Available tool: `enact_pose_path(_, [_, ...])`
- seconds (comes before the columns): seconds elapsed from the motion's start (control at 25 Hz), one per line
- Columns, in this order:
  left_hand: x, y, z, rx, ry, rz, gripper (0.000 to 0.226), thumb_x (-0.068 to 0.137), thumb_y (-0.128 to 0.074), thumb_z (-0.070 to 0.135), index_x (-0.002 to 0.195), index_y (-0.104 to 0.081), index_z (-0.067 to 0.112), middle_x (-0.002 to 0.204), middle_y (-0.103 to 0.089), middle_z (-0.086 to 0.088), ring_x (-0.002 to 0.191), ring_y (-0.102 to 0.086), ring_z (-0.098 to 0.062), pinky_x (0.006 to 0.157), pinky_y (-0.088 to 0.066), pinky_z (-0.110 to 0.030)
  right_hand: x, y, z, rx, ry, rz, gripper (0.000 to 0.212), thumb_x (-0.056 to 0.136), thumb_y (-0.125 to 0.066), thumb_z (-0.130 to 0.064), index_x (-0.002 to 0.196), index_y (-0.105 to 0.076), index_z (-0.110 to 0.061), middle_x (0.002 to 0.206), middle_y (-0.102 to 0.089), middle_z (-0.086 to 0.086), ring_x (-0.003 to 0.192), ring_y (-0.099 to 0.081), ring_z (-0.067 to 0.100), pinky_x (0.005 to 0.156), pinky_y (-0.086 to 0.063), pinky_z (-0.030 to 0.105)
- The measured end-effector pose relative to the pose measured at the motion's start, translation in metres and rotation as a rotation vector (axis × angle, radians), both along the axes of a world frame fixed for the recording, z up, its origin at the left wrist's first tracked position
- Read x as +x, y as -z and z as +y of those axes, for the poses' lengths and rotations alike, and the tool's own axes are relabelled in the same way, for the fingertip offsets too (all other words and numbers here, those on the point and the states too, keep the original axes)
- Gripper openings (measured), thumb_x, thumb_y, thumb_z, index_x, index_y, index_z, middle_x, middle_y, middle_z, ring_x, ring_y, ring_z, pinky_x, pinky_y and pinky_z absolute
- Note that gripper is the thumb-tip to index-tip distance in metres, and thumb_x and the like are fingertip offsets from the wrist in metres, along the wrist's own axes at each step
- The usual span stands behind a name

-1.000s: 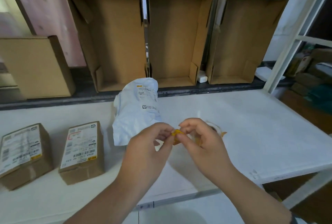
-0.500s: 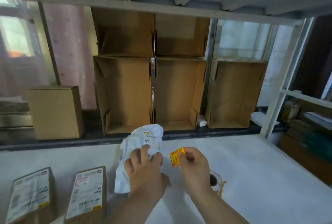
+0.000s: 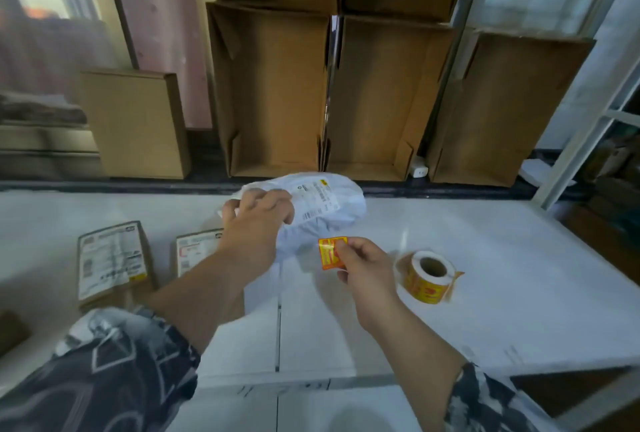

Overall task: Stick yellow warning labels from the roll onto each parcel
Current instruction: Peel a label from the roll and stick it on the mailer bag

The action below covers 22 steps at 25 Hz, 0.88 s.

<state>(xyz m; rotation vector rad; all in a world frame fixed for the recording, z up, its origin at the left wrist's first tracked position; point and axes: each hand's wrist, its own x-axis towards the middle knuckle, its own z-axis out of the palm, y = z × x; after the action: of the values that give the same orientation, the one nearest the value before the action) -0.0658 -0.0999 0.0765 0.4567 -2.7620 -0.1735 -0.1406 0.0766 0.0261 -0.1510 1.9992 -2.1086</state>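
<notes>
Since a moment ago the left hand [image 3: 258, 220] has turned the white parcel [image 3: 322, 209] sideways on the tabletop [image 3: 502, 293], gripping it steady (label side up); right hand [image 3: 363, 267] pinches the peeled yellow label [image 3: 329, 253] beside it, ready for sticking.

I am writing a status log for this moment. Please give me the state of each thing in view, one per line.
White plastic mailer bag: gripped by left hand.
Peeled yellow warning label: pinched in right hand, not stuck.
Yellow label roll: lying on white table, tail loose.
Two small brown cardboard parcels: flat, untouched.
Large brown cartons: open, empty.
</notes>
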Motion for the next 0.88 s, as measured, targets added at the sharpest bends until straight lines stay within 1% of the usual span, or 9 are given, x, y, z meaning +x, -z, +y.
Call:
enact_pose_path(0.08, [-0.002,0.011,0.001,0.063,-0.043,0.071,0.066,0.07,-0.062,-0.008,0.117,-0.05,0.037,0.159,-0.029,0.02,0.146,-0.024,-0.016,0.111,-0.023,-0.042,0.001,0.007,-0.012,0.035,-0.047,0.076,0.007,0.098,-0.069,-0.016,0.093,-0.073,-0.018,0.086,-0.071,0.005,0.077,-0.064,0.017,0.071,-0.053,0.028])
enact_pose_path(0.16, [-0.005,0.02,0.004,0.147,-0.032,0.153,0.072,0.072,-0.066,-0.003,0.129,-0.049,0.036,0.157,-0.036,0.016,0.147,-0.028,-0.016,0.113,-0.025,-0.04,-0.001,0.01,-0.025,0.048,-0.065,0.147,0.01,0.097,-0.069,-0.018,0.089,-0.073,-0.022,0.086,-0.074,0.005,0.078,-0.066,0.016,0.076,-0.053,0.033])
enact_pose_path(0.24, [-0.009,0.022,0.002,0.21,-0.003,0.18,0.082,0.074,-0.068,0.0,0.145,-0.043,0.032,0.157,-0.038,0.01,0.152,-0.028,-0.018,0.12,-0.024,-0.04,-0.007,0.012,-0.037,0.036,-0.06,0.199,0.009,0.096,-0.069,-0.022,0.088,-0.074,-0.024,0.088,-0.077,0.005,0.081,-0.069,0.017,0.079,-0.054,0.037])
enact_pose_path(0.32, [-0.015,0.021,-0.004,0.246,0.038,0.151,0.088,0.075,-0.071,0.003,0.153,-0.038,0.027,0.159,-0.036,0.005,0.156,-0.023,-0.021,0.126,-0.022,-0.043,-0.014,0.013,-0.046,0.007,-0.06,0.229,0.006,0.094,-0.069,-0.025,0.09,-0.074,-0.024,0.092,-0.079,0.008,0.085,-0.071,0.02,0.084,-0.057,0.043])
enact_pose_path(0.44, [-0.023,0.019,-0.013,0.264,0.137,0.132,0.088,0.073,-0.075,0.003,0.153,-0.042,0.022,0.156,-0.039,0.001,0.153,-0.027,-0.025,0.125,-0.027,-0.046,-0.022,0.016,-0.05,-0.005,-0.06,0.24,0.008,0.092,-0.068,-0.029,0.091,-0.074,-0.024,0.094,-0.079,0.009,0.089,-0.073,0.022,0.091,-0.058,0.048])
enact_pose_path(0.52, [-0.027,0.016,-0.014,0.286,0.211,0.118,0.087,0.072,-0.069,-0.005,0.151,-0.046,0.022,0.154,-0.04,0.002,0.153,-0.027,-0.023,0.125,-0.029,-0.045,-0.024,0.02,-0.051,-0.015,-0.061,0.249,0.007,0.095,-0.068,-0.026,0.091,-0.074,-0.024,0.095,-0.079,0.01,0.088,-0.073,0.023,0.091,-0.057,0.047])
enact_pose_path(0.6, [-0.032,0.012,-0.012,0.315,0.274,0.096,0.085,0.072,-0.066,-0.006,0.149,-0.049,0.023,0.153,-0.04,0.003,0.153,-0.026,-0.02,0.125,-0.028,-0.042,-0.027,0.023,-0.051,-0.023,-0.049,0.252,0.01,0.098,-0.068,-0.021,0.09,-0.074,-0.024,0.094,-0.079,0.01,0.088,-0.073,0.025,0.088,-0.057,0.043])
enact_pose_path(0.76, [-0.038,0.012,-0.013,0.402,0.266,0.156,0.076,0.067,-0.06,0.016,0.142,-0.057,0.024,0.144,-0.046,0.005,0.142,-0.038,-0.015,0.121,-0.035,-0.039,-0.033,0.025,-0.051,-0.019,0.013,0.243,0.009,0.101,-0.064,-0.019,0.101,-0.073,-0.016,0.098,-0.078,0.008,0.094,-0.073,0.024,0.085,-0.056,0.033])
enact_pose_path(0.88, [-0.043,0.02,-0.013,0.404,0.257,0.213,0.065,0.072,-0.058,0.029,0.137,-0.06,0.028,0.139,-0.049,0.011,0.138,-0.041,-0.011,0.12,-0.035,-0.037,-0.034,0.028,-0.053,-0.012,0.029,0.224,0.011,0.101,-0.063,-0.019,0.101,-0.073,-0.015,0.098,-0.078,0.006,0.095,-0.073,0.023,0.084,-0.055,0.029])
